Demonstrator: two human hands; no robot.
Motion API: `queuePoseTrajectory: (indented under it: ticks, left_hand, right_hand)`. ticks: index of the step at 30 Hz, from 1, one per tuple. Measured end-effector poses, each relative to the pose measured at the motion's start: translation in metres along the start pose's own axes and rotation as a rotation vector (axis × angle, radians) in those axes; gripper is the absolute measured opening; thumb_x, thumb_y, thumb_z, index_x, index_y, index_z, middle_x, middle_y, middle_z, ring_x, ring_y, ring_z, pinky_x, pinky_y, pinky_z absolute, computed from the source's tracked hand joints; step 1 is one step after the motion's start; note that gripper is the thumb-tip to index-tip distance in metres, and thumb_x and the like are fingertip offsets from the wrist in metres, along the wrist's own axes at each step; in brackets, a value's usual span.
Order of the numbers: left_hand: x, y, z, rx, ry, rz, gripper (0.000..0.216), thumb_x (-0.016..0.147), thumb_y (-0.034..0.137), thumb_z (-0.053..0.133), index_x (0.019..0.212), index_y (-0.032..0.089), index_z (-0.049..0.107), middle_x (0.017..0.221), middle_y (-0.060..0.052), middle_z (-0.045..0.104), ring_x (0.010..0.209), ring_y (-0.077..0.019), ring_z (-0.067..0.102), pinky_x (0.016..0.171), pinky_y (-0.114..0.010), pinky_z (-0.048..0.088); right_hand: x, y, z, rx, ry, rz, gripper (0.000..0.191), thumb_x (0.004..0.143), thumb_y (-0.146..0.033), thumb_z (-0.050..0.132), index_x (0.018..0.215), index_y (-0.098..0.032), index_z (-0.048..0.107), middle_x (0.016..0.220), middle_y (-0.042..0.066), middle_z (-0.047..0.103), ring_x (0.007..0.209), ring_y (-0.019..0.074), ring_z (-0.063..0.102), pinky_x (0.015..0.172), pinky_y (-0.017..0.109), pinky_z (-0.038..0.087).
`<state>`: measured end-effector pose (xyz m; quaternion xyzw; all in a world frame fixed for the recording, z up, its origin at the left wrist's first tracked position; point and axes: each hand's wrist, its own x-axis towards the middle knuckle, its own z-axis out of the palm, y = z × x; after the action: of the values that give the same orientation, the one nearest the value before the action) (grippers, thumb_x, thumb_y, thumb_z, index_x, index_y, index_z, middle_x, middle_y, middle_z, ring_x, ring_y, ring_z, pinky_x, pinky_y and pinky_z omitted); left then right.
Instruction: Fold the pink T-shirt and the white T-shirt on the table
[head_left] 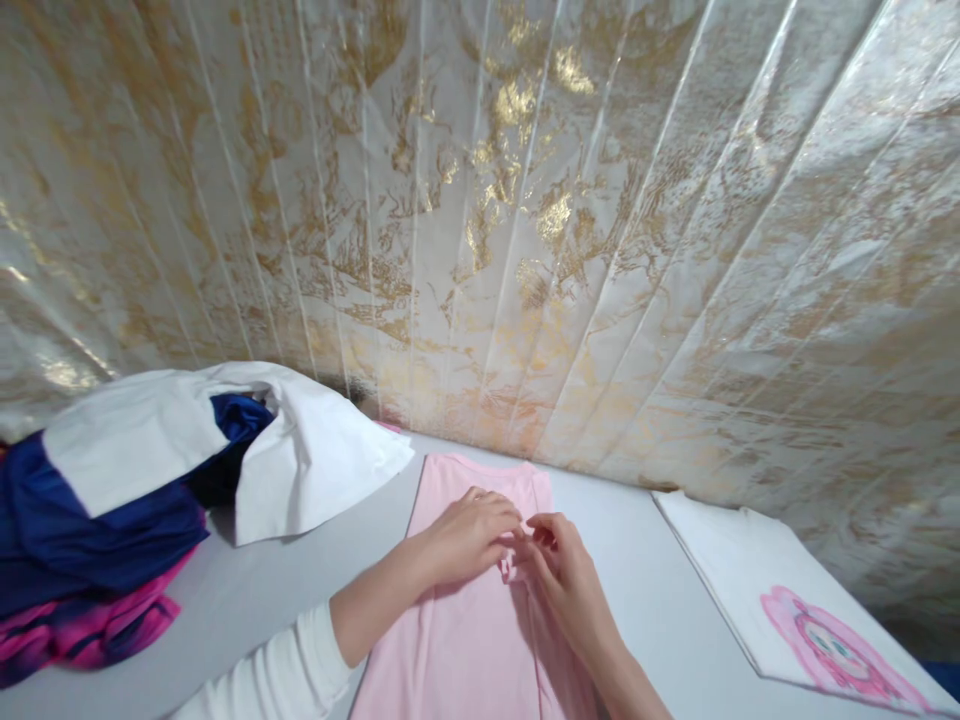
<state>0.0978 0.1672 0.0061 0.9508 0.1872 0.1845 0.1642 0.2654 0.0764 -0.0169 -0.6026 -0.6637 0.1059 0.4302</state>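
A pink garment (480,640), which looks like a shirt, lies flat on the table before me with its neckline toward the wall. My left hand (472,535) rests on its upper part, fingers bent and their tips closed on a small gathered fold. From the right, my right hand (562,570) meets it, thumb and fingers pinching the same bunched cloth. Between the hands a bit of this fold (508,568) sticks up, with a paler, patterned look. The fingertips partly hide the cloth they grip.
At left lies a loose heap with a white cloth (322,460), a dark blue satiny cloth (82,520) and a pink-and-dark piece (112,625). A folded white shirt (750,570) with a pink cartoon print lies at right. Behind the pale table (630,600) rises a shiny gold-and-silver wall covering (480,250).
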Motion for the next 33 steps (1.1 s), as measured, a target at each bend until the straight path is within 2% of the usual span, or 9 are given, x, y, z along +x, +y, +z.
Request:
queuePoseTrajectory:
  ticks: [2,4,10,18,23,25,29,31,33]
  left_hand:
    - [-0.001,0.004,-0.002,-0.015,-0.01,0.015,0.016,0.087,0.011,0.054,0.092,0.023,0.065,0.1,-0.001,0.067,0.102,-0.0181,0.058,0.096,-0.032,0.038]
    - [-0.002,0.005,-0.002,-0.013,-0.015,0.016,0.013,0.085,0.011,0.058,0.085,0.022,0.065,0.093,0.0,0.065,0.095,-0.0173,0.058,0.092,-0.029,0.04]
    - [-0.001,0.005,-0.005,0.0,-0.042,0.017,0.013,0.082,0.01,0.061,0.087,0.021,0.066,0.093,-0.001,0.064,0.092,-0.0175,0.057,0.086,-0.027,0.043]
    - [0.001,0.008,-0.004,0.039,-0.05,0.001,0.012,0.087,0.012,0.058,0.083,0.021,0.065,0.094,-0.001,0.062,0.089,-0.0182,0.056,0.085,-0.029,0.043]
    - [0.0,0.012,-0.006,0.058,-0.066,0.004,0.013,0.084,0.01,0.058,0.078,0.02,0.064,0.091,-0.001,0.063,0.087,-0.0171,0.057,0.081,-0.025,0.044]
    - [-0.001,0.016,-0.008,0.069,-0.066,-0.01,0.014,0.083,0.009,0.058,0.078,0.02,0.064,0.09,-0.001,0.064,0.087,-0.0177,0.059,0.079,-0.026,0.045]
    - [-0.005,0.024,-0.008,0.089,-0.051,-0.04,0.016,0.084,0.008,0.054,0.08,0.018,0.065,0.09,-0.004,0.066,0.088,-0.0193,0.062,0.083,-0.029,0.046]
    - [-0.007,0.025,-0.006,0.094,-0.033,-0.047,0.021,0.085,0.006,0.049,0.09,0.018,0.066,0.101,-0.006,0.068,0.099,-0.0198,0.061,0.091,-0.031,0.044]
    - [-0.009,0.023,-0.002,0.105,-0.003,-0.062,0.03,0.088,0.006,0.044,0.108,0.018,0.063,0.122,-0.008,0.063,0.116,-0.0202,0.055,0.101,-0.034,0.039]
  right_hand:
    - [-0.016,-0.006,-0.002,0.028,-0.055,0.043,0.011,0.087,-0.022,0.05,0.097,-0.023,0.056,0.09,0.004,0.061,0.085,0.0214,0.057,0.076,0.034,0.047]
    - [-0.025,-0.011,-0.003,0.022,-0.118,0.047,0.013,0.083,-0.018,0.053,0.094,-0.024,0.057,0.09,0.004,0.061,0.088,0.0226,0.056,0.078,0.036,0.047]
    - [-0.026,-0.014,-0.001,-0.014,-0.122,0.028,0.02,0.08,-0.007,0.05,0.084,-0.025,0.058,0.086,0.002,0.061,0.086,0.0228,0.054,0.075,0.035,0.046]
    - [-0.027,-0.012,0.001,-0.001,-0.112,0.085,0.01,0.082,-0.015,0.051,0.081,-0.025,0.055,0.081,0.003,0.059,0.08,0.0224,0.054,0.071,0.035,0.045]
    - [-0.026,-0.016,-0.003,0.017,-0.184,0.035,0.02,0.08,-0.01,0.045,0.079,-0.024,0.059,0.084,0.003,0.061,0.085,0.0217,0.055,0.078,0.036,0.045]
    - [-0.025,-0.014,-0.006,0.068,-0.149,0.024,0.026,0.083,-0.011,0.04,0.082,-0.024,0.063,0.089,0.004,0.061,0.089,0.0211,0.057,0.08,0.036,0.046]
    - [-0.023,0.004,-0.008,0.131,0.033,0.041,0.032,0.087,-0.016,0.037,0.103,-0.025,0.064,0.112,0.007,0.061,0.107,0.0208,0.057,0.093,0.038,0.046]
    - [-0.023,0.018,-0.007,0.103,0.101,0.044,0.037,0.086,-0.016,0.039,0.113,-0.026,0.062,0.125,0.007,0.058,0.119,0.0214,0.053,0.103,0.043,0.042]
    - [-0.022,0.03,-0.005,0.049,0.13,0.03,0.043,0.086,-0.017,0.039,0.123,-0.027,0.058,0.135,0.007,0.055,0.127,0.0226,0.048,0.106,0.047,0.04]
